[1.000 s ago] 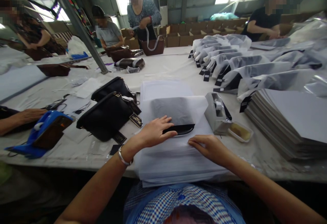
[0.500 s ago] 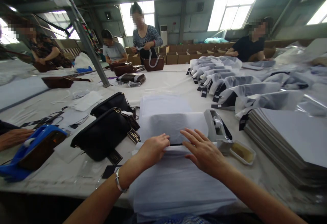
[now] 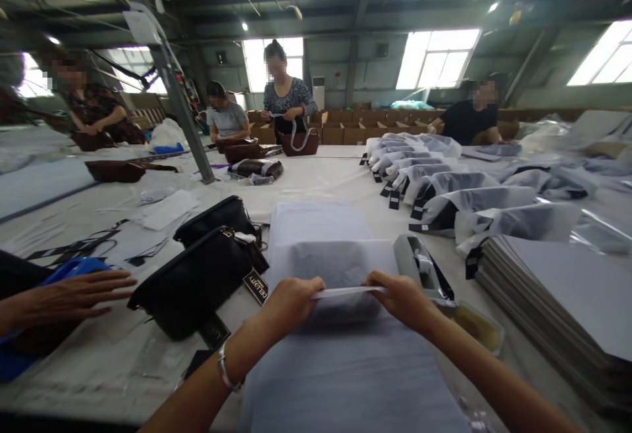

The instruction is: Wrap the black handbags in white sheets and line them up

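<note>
A dark flat item (image 3: 330,263) shows through thin white paper that is folded over it, on a stack of white sheets (image 3: 336,380) in front of me. My left hand (image 3: 296,296) pinches the left end of the paper's folded edge (image 3: 348,293). At the right end of that same edge, my right hand (image 3: 397,295) has it between thumb and fingers. The edge is stretched between both hands, slightly raised. A grey tape dispenser (image 3: 419,262) stands just beyond my right hand. Two black bags (image 3: 197,278) with hanging tags lie left of the paper.
Another person's hand (image 3: 74,298) reaches in at the left over a blue tape dispenser (image 3: 79,265). Grey boards (image 3: 563,295) are stacked at right, beside a small yellowish tray (image 3: 476,328). Wrapped bags (image 3: 444,189) line the back right. A metal post (image 3: 185,114) rises at left.
My hands have gone from resting spread on the paper to gripping and lifting its edge. The other person's hand at left has moved right, over the blue dispenser. The view has tilted up.
</note>
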Tool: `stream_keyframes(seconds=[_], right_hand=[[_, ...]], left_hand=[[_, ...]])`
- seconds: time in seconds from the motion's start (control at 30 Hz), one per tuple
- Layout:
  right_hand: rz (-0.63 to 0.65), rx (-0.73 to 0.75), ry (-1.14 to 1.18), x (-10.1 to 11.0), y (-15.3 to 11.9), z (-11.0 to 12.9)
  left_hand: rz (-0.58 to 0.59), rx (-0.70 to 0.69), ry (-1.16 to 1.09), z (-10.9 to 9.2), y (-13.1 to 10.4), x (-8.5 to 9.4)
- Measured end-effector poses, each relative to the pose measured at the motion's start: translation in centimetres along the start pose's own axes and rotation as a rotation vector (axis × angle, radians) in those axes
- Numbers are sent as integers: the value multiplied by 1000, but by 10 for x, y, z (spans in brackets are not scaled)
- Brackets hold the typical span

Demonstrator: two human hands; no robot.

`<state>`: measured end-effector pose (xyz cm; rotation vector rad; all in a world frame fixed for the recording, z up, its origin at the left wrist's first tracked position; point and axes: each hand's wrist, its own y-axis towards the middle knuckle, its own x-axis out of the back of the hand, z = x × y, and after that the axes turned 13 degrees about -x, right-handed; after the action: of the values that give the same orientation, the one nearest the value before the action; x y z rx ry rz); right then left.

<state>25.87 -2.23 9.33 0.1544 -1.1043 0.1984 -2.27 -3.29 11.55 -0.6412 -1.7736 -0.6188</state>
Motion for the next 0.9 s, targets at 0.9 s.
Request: stream_keyframes(seconds=[0.9], right_hand=[[-545,302,-185,-45,-4,15]], left_hand=[[-237,118,61,20,29,-18]])
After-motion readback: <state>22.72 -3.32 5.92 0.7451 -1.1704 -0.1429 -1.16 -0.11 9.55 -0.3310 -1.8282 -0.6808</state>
